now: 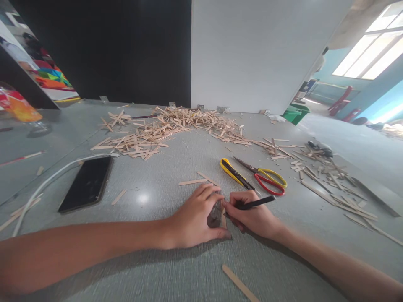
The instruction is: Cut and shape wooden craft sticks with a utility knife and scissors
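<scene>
My right hand [252, 216] is closed around a black pen [260, 202], its back end pointing right and its tip hidden by the fingers. Just left of it, a thin wooden craft stick [223, 219] lies on the grey table [151, 268]. My left hand [195, 212] arches over that stick, thumb at the near end and fingertips at the far end, steadying it against the surface. Beyond the hands lie two loose craft sticks [192, 182], a yellow-and-black utility knife [236, 173] and scissors [267, 178] with one yellow and one red handle loop.
A big heap of craft sticks [176, 126] spreads along the back below a black and white panel [252, 54]. More sticks and scraps [340, 184] lie at right. A phone [88, 184], white cable [47, 182] and bottle [20, 105] are at left; one stick [239, 283] lies in front.
</scene>
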The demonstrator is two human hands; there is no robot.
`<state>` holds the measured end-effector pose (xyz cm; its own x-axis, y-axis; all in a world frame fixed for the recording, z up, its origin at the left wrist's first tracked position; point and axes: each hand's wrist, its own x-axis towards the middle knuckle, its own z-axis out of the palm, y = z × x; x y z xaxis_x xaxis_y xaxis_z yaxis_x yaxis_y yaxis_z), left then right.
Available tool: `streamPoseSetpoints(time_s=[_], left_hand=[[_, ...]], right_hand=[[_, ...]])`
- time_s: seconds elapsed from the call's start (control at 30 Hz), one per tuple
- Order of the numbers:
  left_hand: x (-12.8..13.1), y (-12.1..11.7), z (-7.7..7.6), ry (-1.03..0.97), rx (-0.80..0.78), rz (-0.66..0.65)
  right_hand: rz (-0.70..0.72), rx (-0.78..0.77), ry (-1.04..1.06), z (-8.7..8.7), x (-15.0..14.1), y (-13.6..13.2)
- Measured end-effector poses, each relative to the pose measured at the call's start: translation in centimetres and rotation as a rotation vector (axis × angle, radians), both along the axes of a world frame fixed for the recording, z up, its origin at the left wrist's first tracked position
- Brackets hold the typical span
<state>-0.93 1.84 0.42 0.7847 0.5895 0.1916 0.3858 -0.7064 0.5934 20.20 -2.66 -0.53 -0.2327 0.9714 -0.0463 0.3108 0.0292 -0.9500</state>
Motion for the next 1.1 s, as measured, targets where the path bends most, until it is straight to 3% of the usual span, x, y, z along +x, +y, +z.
streamPoseSetpoints(time_s=[1.1], left_hand=[[0.04,-0.02,0.13,-0.007,-0.017,0.005]], right_hand=[[-0.038,-0.001,-0.017,-0.10,-0.03,-0.07]])
